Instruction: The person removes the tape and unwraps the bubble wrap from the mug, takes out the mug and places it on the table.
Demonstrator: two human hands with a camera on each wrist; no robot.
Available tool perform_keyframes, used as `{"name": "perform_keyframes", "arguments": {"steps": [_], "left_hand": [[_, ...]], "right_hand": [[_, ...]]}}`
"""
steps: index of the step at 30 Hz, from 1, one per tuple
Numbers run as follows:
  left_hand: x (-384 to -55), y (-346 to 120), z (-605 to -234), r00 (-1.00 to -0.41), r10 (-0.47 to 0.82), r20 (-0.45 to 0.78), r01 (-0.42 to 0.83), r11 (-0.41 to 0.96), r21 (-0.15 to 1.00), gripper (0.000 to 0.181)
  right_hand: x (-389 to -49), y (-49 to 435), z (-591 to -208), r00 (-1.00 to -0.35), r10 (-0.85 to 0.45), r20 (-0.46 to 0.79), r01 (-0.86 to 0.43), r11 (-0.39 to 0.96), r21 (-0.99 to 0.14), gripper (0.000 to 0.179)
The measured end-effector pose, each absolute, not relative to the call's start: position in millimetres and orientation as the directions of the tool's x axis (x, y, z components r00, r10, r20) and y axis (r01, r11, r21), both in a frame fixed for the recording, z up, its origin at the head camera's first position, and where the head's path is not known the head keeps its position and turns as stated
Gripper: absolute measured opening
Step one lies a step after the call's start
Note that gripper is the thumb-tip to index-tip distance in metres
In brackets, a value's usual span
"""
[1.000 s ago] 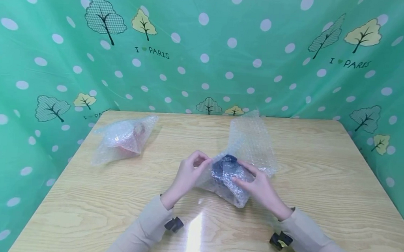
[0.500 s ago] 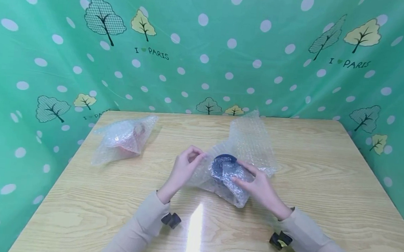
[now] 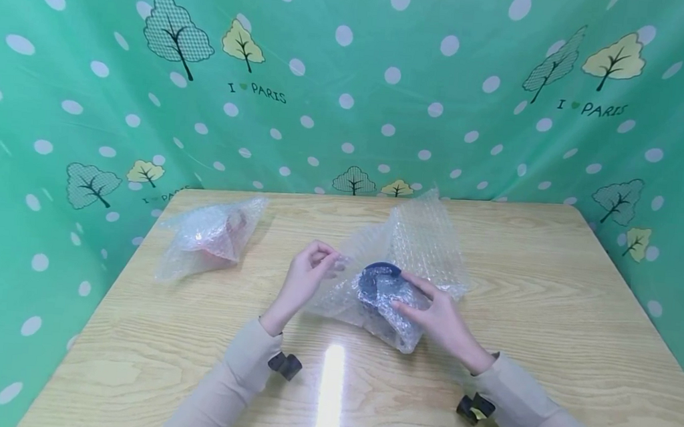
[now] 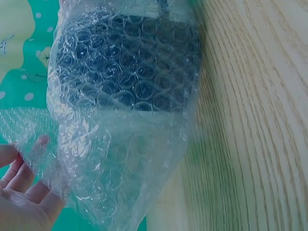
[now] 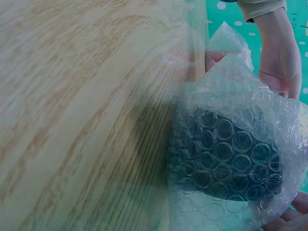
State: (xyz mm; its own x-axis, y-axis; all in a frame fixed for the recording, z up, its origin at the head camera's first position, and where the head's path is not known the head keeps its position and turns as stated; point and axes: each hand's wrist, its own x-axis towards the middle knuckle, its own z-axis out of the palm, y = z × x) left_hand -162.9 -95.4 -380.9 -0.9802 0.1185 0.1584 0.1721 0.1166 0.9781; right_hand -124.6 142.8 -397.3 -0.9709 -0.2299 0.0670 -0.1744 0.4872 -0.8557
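A dark blue, round-rimmed cup-like thing sits in a sheet of clear bubble wrap near the middle of the table. Its rim shows at the top, while the wrap covers its sides in the left wrist view, where it looks like a dark band. My left hand pinches the left edge of the wrap between thumb and fingers, a little above the table. On the other side, my right hand holds the wrapped blue thing with thumb and fingers spread around it.
Another bubble-wrapped bundle, with something pinkish-red inside, lies at the back left of the wooden table. A green curtain with white dots hangs behind the table and along both sides.
My left hand has moved left and slightly away from me, drawing the wrap's left flap outward and uncovering the blue rim. My right hand has stayed in place.
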Motion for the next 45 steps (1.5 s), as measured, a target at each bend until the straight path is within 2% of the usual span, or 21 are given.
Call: {"name": "perform_keyframes", "arguments": {"steps": [29, 45], "left_hand": [[-189.9, -119.1, -394.1, -0.998, 0.064, 0.009, 0.013, 0.071, 0.997, 0.018], [-197.9, -127.5, -400.6, -0.997, 0.048, -0.065, -0.063, 0.037, 0.997, 0.017]], "right_hand": [[-125.0, 141.8, -403.4, -0.969, -0.227, 0.101, -0.201, 0.479, -0.855, 0.063], [-122.3, 139.9, -398.1, -0.971, -0.225, 0.074, -0.178, 0.487, -0.855, 0.062]]}}
